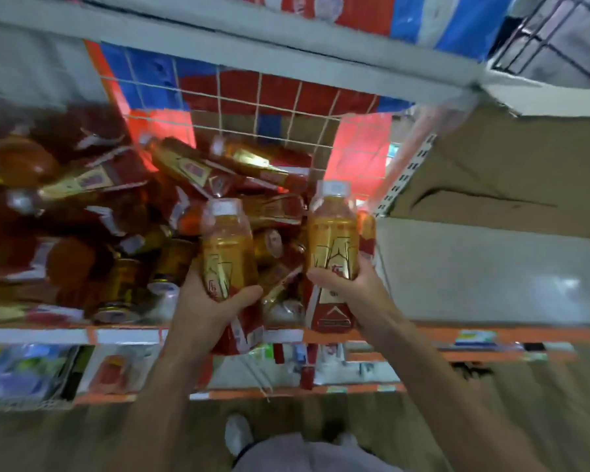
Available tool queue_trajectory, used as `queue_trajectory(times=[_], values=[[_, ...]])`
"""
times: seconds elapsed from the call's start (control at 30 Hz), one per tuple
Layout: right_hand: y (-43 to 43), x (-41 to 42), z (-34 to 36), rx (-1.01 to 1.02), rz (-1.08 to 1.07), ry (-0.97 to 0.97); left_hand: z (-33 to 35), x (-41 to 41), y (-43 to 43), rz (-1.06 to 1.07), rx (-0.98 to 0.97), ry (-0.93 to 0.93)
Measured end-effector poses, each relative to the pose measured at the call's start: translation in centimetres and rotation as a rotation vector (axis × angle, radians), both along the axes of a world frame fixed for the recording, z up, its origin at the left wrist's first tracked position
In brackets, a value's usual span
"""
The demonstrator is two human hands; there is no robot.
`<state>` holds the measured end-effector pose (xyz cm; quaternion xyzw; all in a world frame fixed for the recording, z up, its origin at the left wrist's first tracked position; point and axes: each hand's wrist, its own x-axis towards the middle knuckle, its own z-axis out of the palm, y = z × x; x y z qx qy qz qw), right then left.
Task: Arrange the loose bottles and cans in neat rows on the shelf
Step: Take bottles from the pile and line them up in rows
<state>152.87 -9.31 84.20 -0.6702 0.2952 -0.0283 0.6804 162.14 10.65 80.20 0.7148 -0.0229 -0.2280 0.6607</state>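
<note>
My left hand (207, 303) grips a tea bottle (226, 253) with a gold-and-red label and a white cap, held upright over the shelf's front edge. My right hand (349, 289) grips a second bottle (332, 245) of the same kind, upright, at the right end of the shelf (324, 335). Behind and to the left lies a loose heap of bottles (92, 199) on their sides. Several cans (118, 298) stand near the front left. The frame is blurred.
A white wire grid (286, 107) backs the shelf. A perforated upright (402, 178) bounds it on the right, with a bare grey shelf (491, 274) and cardboard (508, 172) beyond. Orange price rails and lower shelves with goods (31, 373) sit below.
</note>
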Motion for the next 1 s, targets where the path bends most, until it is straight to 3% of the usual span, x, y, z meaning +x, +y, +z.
queue_trajectory(times=[0.17, 0.3, 0.77, 1.0], values=[[-4.7, -7.8, -0.6, -0.063, -0.204, 0.023, 0.1, -4.2, -8.1, -0.312, 0.021, -0.066], [-7.5, -13.9, -1.0, -0.046, -0.331, -0.020, 0.5, -8.8, -13.2, -0.441, 0.030, -0.040], [-20.8, -34.0, -4.0, 0.098, -0.470, -0.104, 1.1, -27.7, -28.2, -0.629, 0.163, -0.051], [-26.4, -45.5, -3.9, 0.115, -0.748, -0.090, 1.5, -37.2, -38.1, -0.803, 0.208, -0.061]])
